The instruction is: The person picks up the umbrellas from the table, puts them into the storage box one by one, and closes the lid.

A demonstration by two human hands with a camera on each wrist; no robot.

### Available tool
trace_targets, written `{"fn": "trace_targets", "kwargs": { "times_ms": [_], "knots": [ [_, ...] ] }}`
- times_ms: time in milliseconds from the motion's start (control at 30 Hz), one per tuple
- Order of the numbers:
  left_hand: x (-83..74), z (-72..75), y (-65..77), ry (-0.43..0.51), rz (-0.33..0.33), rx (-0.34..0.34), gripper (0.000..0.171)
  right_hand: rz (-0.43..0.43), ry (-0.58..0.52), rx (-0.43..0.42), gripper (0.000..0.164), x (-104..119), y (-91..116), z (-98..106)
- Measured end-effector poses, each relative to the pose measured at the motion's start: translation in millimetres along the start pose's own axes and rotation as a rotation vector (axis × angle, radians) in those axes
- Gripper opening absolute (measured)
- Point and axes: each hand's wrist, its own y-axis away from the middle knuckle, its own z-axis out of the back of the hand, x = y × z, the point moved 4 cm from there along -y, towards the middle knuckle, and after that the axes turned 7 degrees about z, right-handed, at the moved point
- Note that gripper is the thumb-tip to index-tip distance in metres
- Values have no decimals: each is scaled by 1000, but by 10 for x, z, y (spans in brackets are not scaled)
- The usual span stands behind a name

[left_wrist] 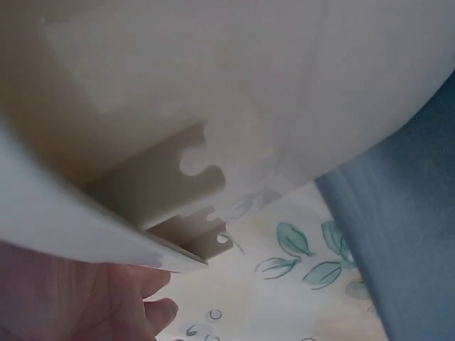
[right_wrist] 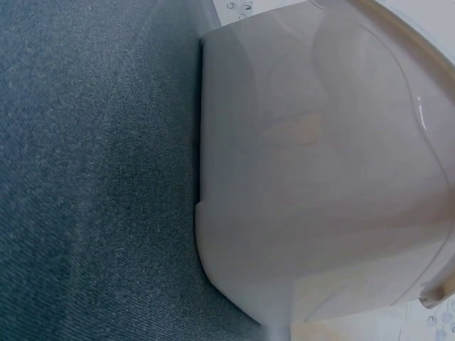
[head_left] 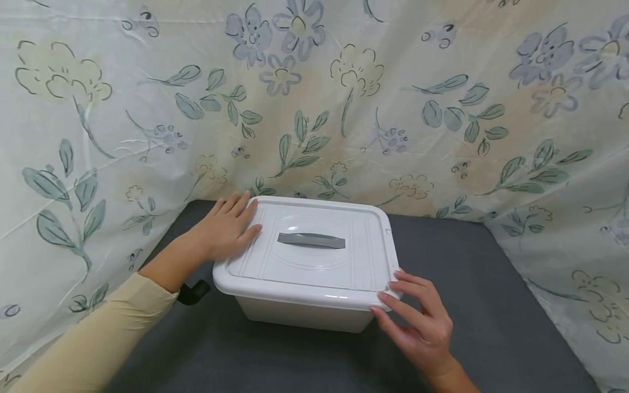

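Observation:
A white plastic storage box [head_left: 304, 316] stands on the dark table, its white lid [head_left: 255, 278] in place with a grey handle [head_left: 312, 240] across the middle. My left hand [head_left: 226, 229] rests on the lid's left edge, fingers extended and slightly spread. From below, the left wrist view shows part of that hand [left_wrist: 128, 298] beside the rim, with the box wall [left_wrist: 270, 85] above. At the front right corner, the fingertips of my right hand [head_left: 422, 322] touch the lid's rim, lightly bent. The right wrist view shows the box's side [right_wrist: 313, 170], without that hand.
A dark grey cloth-like surface [head_left: 457, 273] lies under and around the box. Floral curtains [head_left: 314, 109] hang behind it and along both sides. Near my left wrist sits a small black object [head_left: 194, 292], partly hidden by the sleeve.

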Motion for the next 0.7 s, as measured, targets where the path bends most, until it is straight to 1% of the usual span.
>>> {"fn": "trace_targets", "kwargs": {
  "times_ms": [167, 300, 433, 567, 700],
  "knots": [
    [-35, -38, 1, 7, 7, 6, 74, 3, -14, -13, 26, 3, 24, 22],
    [-67, -62, -21, 3, 7, -2, 76, 6, -25, -27, 26, -3, 35, 24],
    [-75, -81, -24, 18, 11, -7, 76, 6, -43, -47, 27, -7, 36, 24],
    [-91, -86, -15, 24, 6, -16, 76, -8, -65, -63, 27, -11, 35, 27],
    [-97, -78, 1, 16, 11, -28, 76, -23, -71, -59, 27, -17, 38, 22]
  ]
}}
